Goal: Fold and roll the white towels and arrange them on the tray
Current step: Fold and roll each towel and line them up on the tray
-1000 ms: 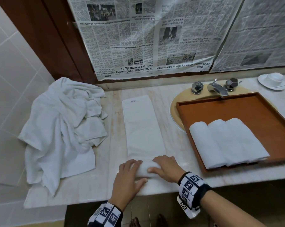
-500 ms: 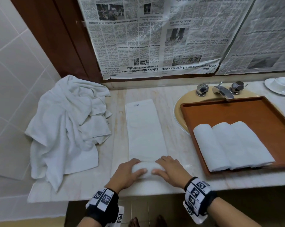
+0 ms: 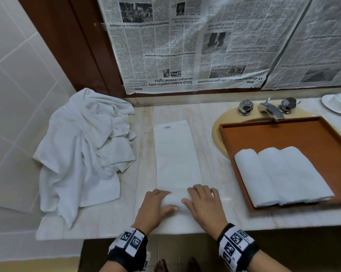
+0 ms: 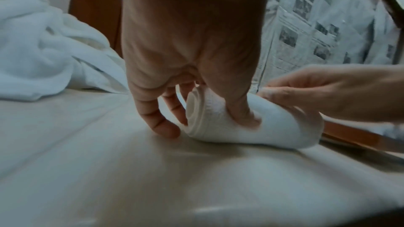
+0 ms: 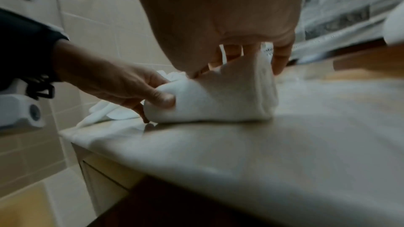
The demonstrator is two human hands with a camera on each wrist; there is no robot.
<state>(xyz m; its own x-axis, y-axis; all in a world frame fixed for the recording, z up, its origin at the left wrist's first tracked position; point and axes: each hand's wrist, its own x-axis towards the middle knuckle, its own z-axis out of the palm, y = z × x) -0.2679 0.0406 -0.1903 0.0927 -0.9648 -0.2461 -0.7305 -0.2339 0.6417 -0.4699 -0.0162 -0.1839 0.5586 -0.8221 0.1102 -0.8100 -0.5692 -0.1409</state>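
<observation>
A white towel [image 3: 176,154], folded into a long strip, lies on the marble counter and runs away from me. Its near end is wound into a small roll [image 3: 174,200] [image 4: 229,123] [image 5: 210,103]. My left hand [image 3: 155,207] [image 4: 196,75] grips the roll's left end, thumb on the near side and fingers curled over the top. My right hand [image 3: 203,205] [image 5: 229,32] grips its right end the same way. Three rolled white towels [image 3: 281,175] lie side by side in the brown tray [image 3: 283,134] at the right.
A heap of loose white towels [image 3: 83,154] covers the counter's left end against the tiled wall. The tray sits over the sink, with a chrome tap [image 3: 269,109] behind it. A white cup and saucer [image 3: 338,103] stand at the far right. Newspaper covers the wall behind.
Both hands have turned the roll away from me, so it is a little thicker and farther up the strip. The camera has shifted slightly.
</observation>
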